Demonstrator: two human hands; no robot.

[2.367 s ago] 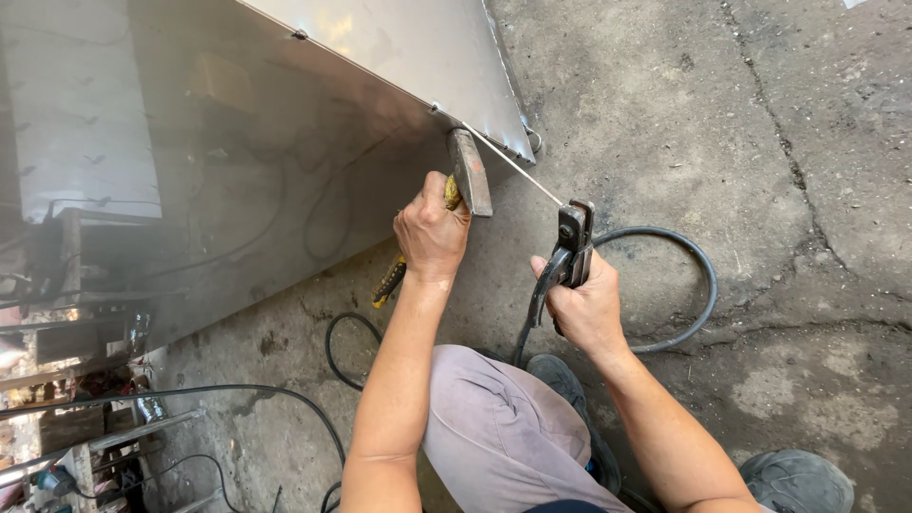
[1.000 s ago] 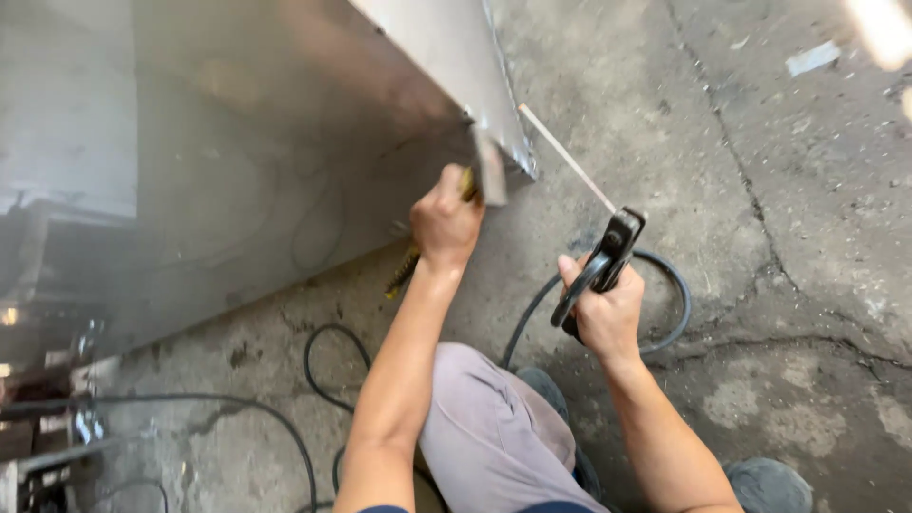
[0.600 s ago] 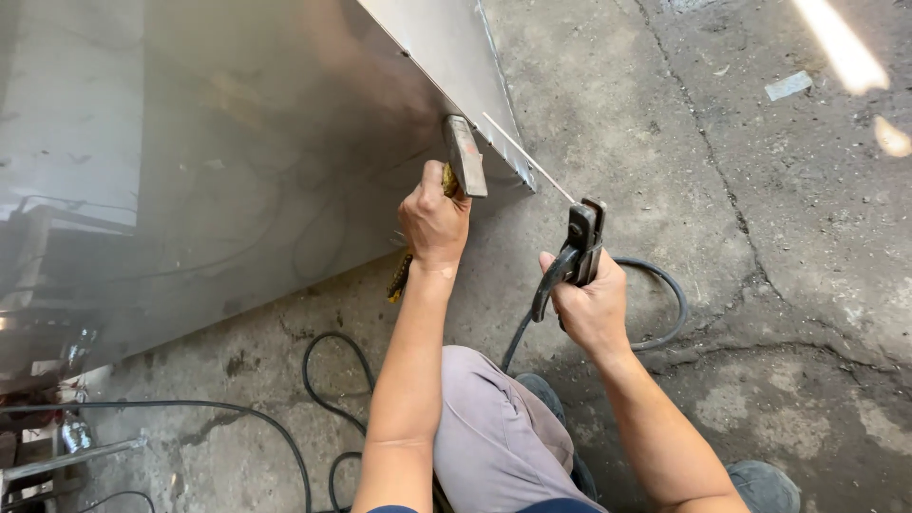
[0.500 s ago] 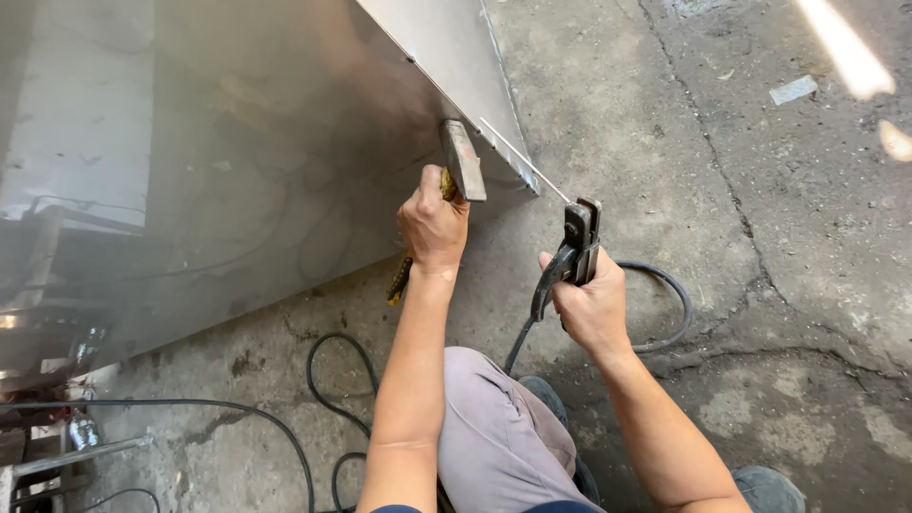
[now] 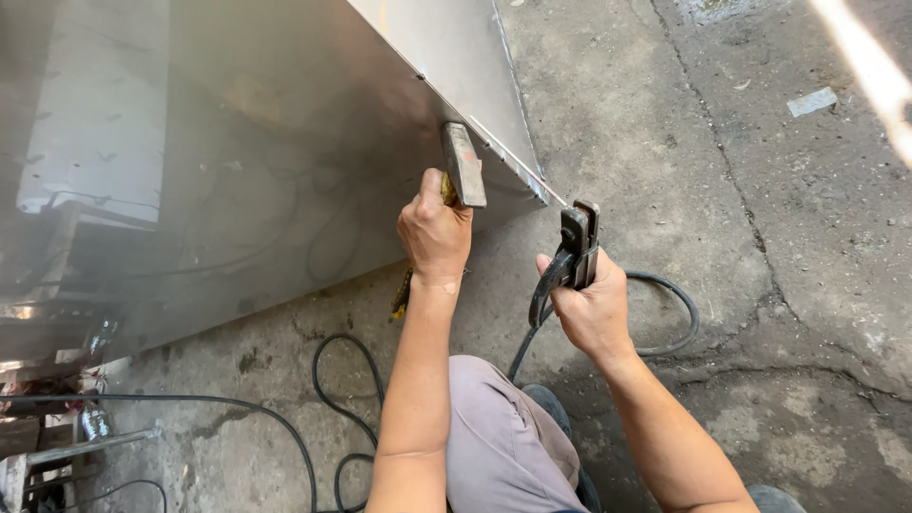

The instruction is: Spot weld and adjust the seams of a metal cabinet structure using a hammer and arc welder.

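My left hand (image 5: 435, 231) grips a hammer (image 5: 463, 163) with a yellow and black handle, its steel head resting against the lower edge of a large shiny metal sheet box (image 5: 285, 142). My right hand (image 5: 591, 304) holds a black welding electrode holder (image 5: 570, 256). A thin welding rod (image 5: 513, 161) runs from the holder up along the box's corner seam. The holder's black cable (image 5: 665, 323) loops on the ground behind my right hand.
Cracked concrete floor (image 5: 741, 190) spreads to the right. Black cables (image 5: 323, 399) coil on the ground by my knee (image 5: 494, 437). Metal frame parts (image 5: 57, 456) lie at the bottom left. A small scrap (image 5: 810, 101) lies on the floor at the upper right.
The view shifted slightly. The hammer head came back against the sheet's edge after a blurred swing, and the rod now lies along the corner seam.
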